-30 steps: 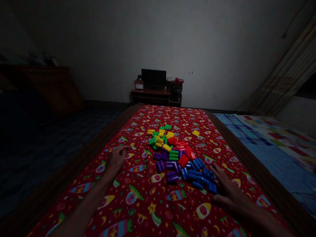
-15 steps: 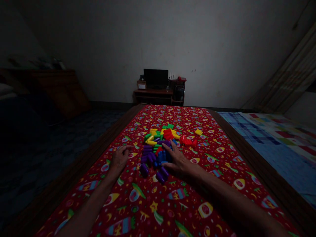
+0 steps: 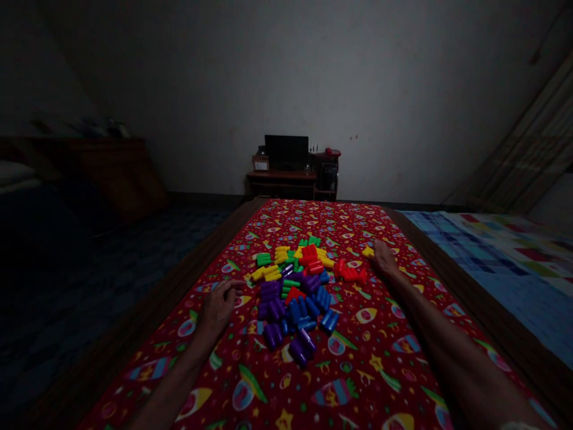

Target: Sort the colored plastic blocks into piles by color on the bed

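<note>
Plastic pieces in several colours lie heaped on a red patterned cloth. Purple pieces are at the heap's left and front, blue ones at its front right, yellow and green ones further back, and red pieces to the right. My left hand rests on the cloth left of the heap, fingers loosely apart, holding nothing. My right hand is at the far right with its fingers at a yellow piece, partly hiding it.
Beyond the cloth's far end a monitor stands on a low desk against the wall. At the right lies a blue checked cover. A wooden cabinet stands in the dark at the left.
My right hand has moved from the heap out right to the lone yellow piece, uncovering blue and purple pieces. My left hand has stayed beside the heap. The view has tilted slightly up.
</note>
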A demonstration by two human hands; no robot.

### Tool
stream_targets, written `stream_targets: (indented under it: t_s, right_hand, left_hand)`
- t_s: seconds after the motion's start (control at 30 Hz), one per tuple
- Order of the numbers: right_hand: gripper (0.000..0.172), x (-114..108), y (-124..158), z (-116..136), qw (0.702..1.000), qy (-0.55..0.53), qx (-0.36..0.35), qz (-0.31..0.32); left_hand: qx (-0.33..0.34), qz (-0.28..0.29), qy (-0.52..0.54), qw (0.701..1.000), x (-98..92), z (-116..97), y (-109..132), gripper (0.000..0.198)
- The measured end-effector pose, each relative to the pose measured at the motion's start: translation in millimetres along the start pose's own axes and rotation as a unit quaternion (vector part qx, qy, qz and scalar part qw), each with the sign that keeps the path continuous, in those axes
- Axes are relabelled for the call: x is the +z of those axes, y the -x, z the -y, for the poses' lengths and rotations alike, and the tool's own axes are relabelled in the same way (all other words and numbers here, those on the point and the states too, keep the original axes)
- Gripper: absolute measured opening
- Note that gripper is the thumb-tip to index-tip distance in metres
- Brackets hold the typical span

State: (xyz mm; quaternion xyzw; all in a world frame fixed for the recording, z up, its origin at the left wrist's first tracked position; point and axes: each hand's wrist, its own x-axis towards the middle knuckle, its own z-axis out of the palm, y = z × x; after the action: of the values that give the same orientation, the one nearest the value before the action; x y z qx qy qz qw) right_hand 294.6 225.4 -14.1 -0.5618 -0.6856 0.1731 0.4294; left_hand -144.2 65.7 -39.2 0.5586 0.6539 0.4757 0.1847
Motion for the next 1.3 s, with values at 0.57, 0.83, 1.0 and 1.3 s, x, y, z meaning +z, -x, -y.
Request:
stream_targets:
  t_s: [0.57, 0.83, 1.0, 1.3]
  right_hand:
    - [0.081, 141, -16, 123, 0.962, -0.206, -0.064, 0.165]
    - [0.069, 143, -43, 121, 0.95, -0.147, -0.053, 0.271]
    - [0.072, 134, -6, 154, 0.894, -0.177, -0.149, 0.384]
    - [0.066, 61, 58, 184, 0.879, -0.216, -0.202, 0.375]
  left_hand:
    - [-0.047, -0.026, 0.019, 0.998, 0.9, -6, 4, 0.037]
    - [0.036, -0.049, -0.077, 0.995, -0.7, -8, 5, 0.04]
    - [0.048, -0.031, -0.095, 0.994, 4.0, -12, 5, 0.054]
    - [0.117, 0.053, -0.095, 0.987, 7.7, -21, 12, 0.06]
